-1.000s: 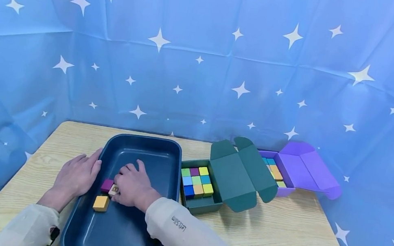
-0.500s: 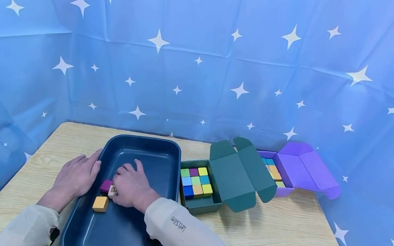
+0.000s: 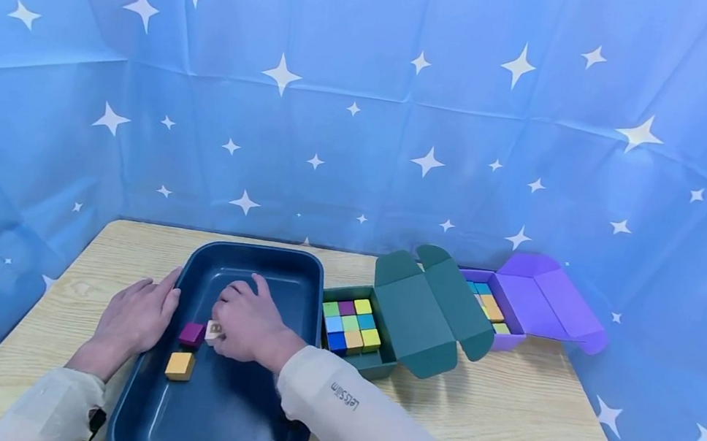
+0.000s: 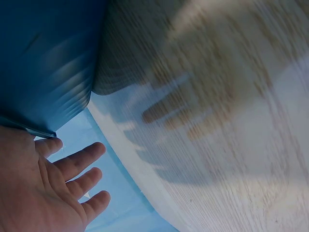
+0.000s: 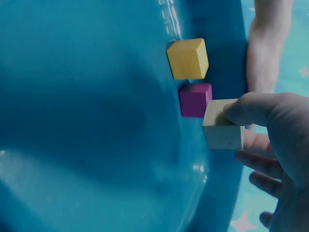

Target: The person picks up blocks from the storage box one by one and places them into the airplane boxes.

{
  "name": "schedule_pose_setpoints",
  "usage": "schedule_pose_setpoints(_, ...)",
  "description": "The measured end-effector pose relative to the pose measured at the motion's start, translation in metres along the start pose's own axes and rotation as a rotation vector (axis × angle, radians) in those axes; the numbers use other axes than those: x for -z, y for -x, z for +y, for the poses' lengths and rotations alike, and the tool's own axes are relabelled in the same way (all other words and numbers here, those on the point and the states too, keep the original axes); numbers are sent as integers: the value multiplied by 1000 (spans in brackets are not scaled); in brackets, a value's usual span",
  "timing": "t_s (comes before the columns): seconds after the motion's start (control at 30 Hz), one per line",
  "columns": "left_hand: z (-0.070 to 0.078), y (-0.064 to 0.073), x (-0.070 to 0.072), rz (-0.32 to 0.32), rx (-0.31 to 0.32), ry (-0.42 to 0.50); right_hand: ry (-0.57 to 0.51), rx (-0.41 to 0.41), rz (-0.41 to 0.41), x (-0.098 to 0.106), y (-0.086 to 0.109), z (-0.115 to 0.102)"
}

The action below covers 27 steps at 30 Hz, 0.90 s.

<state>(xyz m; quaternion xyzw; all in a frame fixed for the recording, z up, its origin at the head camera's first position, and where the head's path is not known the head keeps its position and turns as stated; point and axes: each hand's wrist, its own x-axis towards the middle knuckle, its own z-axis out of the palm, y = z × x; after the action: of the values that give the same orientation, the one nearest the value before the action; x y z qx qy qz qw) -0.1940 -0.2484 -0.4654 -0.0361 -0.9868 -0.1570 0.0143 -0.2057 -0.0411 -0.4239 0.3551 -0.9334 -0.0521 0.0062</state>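
Note:
Over the dark blue tray (image 3: 222, 425), my right hand (image 3: 248, 322) pinches a pale wooden cube (image 5: 223, 133) between thumb and fingers. A dark printed mark shows on one face of that cube in the head view. Just left of it in the tray lies a purple cube (image 3: 191, 334), and an orange-yellow cube (image 3: 179, 366) sits a little nearer. My left hand (image 3: 139, 316) rests against the tray's left rim with fingers extended; in the left wrist view its palm (image 4: 43, 193) faces the camera and the fingers are spread.
Right of the tray stands an open green box (image 3: 378, 367) with rows of coloured cubes. Behind it to the right is an open purple box (image 3: 511, 339), also with cubes. Both lids fold out rightward over the wooden table (image 3: 501, 422). A starry blue curtain (image 3: 364, 133) hangs behind.
My right hand has taken the pale wooden cube up and shifted slightly right with it, away from the purple cube. The left hand keeps its place at the rim.

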Motion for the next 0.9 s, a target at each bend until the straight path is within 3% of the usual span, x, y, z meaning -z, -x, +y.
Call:
schedule_pose_setpoints(0.17,-1,0,0,0,-11,9,-30,18,22,11,14,24)
schedule_pose_setpoints(0.43,-1,0,-2,2,-16,8,-118,28,9,33,42,82)
schedule_pose_setpoints(0.67,-1,1,-1,-1,-17,9,-186,-14,39,41,69,124)
schedule_pose_setpoints(0.9,0,1,0,1,-22,16,-224,-21,62,42,98,152)
